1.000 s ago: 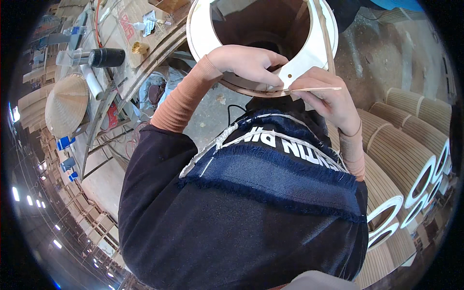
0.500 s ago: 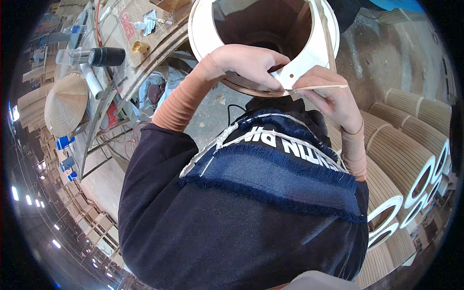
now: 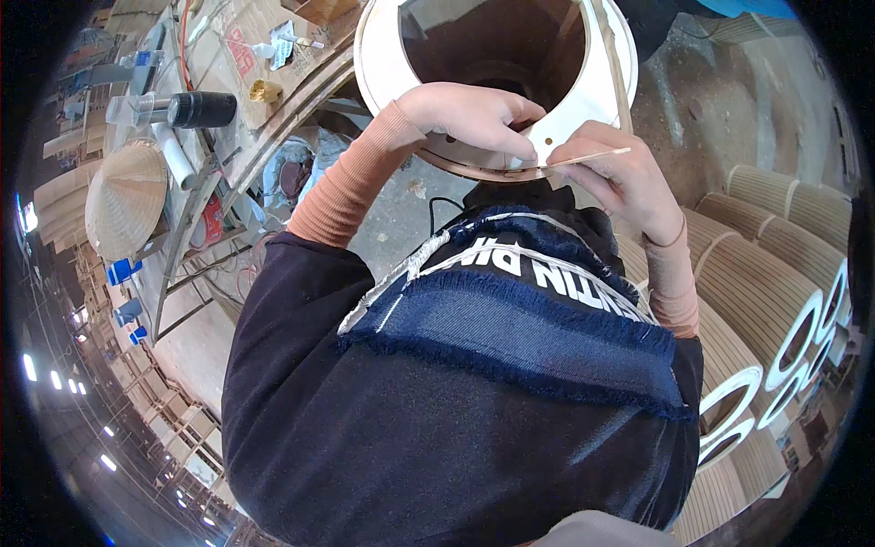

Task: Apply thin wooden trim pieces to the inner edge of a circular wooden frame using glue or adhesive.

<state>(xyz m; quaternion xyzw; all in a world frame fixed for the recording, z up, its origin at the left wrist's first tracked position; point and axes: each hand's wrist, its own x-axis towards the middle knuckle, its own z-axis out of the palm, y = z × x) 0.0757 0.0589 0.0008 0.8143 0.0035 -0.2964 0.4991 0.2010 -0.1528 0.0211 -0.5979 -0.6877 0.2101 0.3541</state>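
A cylindrical wooden drum with a white ring-shaped top (image 3: 381, 59) stands in front of me, its wide opening dark inside. My left hand (image 3: 474, 120) rests over the near left part of the ring, thumb stretched along the near rim and apart from the other fingers, which reach toward the opening and are partly hidden. My right hand (image 3: 624, 178) is closed on a thin, pale wooden strip (image 3: 597, 157) at the near right rim. The strip's free end sticks out past the fingers, pointing right. A small dark hole (image 3: 549, 141) shows in the ring between my hands.
To the left stands a cluttered workbench (image 3: 314, 68) with a black bottle (image 3: 202, 108) and a small yellowish cup (image 3: 265, 90). A conical straw hat (image 3: 128, 199) is beside it. Several slatted wooden cylinders (image 3: 756, 273) lie at the right. Dark fabric (image 3: 649, 25) borders the drum's far right.
The strip's free end has swung away from me and moved left, so it now slants. My left thumb has drawn back slightly from the ring's outer edge.
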